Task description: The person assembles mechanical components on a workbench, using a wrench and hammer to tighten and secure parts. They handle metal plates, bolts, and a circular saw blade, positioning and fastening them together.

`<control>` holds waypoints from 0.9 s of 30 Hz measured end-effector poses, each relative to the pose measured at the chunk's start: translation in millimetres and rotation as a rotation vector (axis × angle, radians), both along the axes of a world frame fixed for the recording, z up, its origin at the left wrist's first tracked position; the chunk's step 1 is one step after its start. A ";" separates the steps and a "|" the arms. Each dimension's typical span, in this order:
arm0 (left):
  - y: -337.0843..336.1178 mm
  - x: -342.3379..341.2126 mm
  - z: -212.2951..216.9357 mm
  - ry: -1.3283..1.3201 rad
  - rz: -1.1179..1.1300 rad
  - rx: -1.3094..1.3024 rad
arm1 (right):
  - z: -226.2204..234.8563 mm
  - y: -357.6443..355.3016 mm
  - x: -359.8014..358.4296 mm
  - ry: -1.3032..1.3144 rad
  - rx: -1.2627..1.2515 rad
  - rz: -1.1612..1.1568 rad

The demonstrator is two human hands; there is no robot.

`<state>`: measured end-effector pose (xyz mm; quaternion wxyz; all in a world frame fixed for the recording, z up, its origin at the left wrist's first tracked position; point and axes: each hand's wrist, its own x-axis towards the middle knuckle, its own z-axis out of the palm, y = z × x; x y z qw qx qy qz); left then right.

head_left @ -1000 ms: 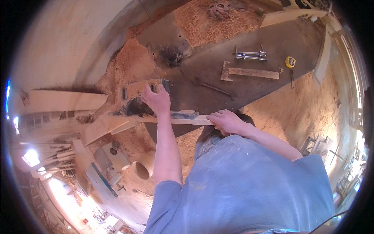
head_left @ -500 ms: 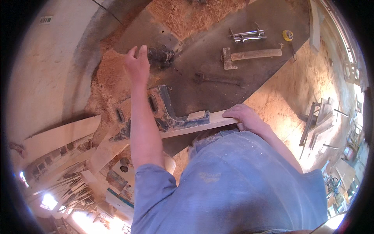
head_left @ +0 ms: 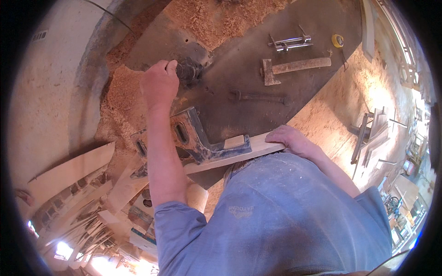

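Note:
My left hand [head_left: 159, 83] is stretched forward, its fingers curled down beside a black, dusty cylindrical machine part [head_left: 188, 72] on the dark metal table. What those fingers close on, if anything, is hidden beneath the hand. My right hand [head_left: 291, 140] grips the right end of a long pale wooden board [head_left: 264, 146] that lies along the near table edge. Against the board sits a worn, angled metal guide [head_left: 195, 138] with slots, and a small wooden block [head_left: 234, 141] rests on it. My left forearm crosses over part of the guide.
On the table [head_left: 239, 69] lie a hatchet [head_left: 294, 67], a wrench [head_left: 258, 96], a chrome metal fitting [head_left: 290, 44] and a yellow tape measure [head_left: 337, 41]. Wood shavings [head_left: 212, 20] heap at the back. Wood offcuts [head_left: 87, 225] pile at lower left; boards [head_left: 375, 135] stand at right.
My left hand has come slightly nearer, its raised fingers now curled down beside the black part. The board and guide look almost unmoved under my right hand; the view has shifted slightly.

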<state>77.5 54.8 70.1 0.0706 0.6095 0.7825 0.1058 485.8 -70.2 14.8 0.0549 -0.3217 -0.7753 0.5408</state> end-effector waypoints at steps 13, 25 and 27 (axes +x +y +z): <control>-12.9 -5.1 2.1 -0.016 -0.080 0.101 | -77.3 74.7 70.3 -0.253 0.158 -1.190; -9.1 8.8 10.3 0.131 -0.122 -0.055 | -122.0 139.6 25.9 -0.822 0.191 -1.680; -8.6 -6.2 14.9 0.129 -0.276 -0.102 | -125.7 141.1 26.6 -0.842 0.222 -1.686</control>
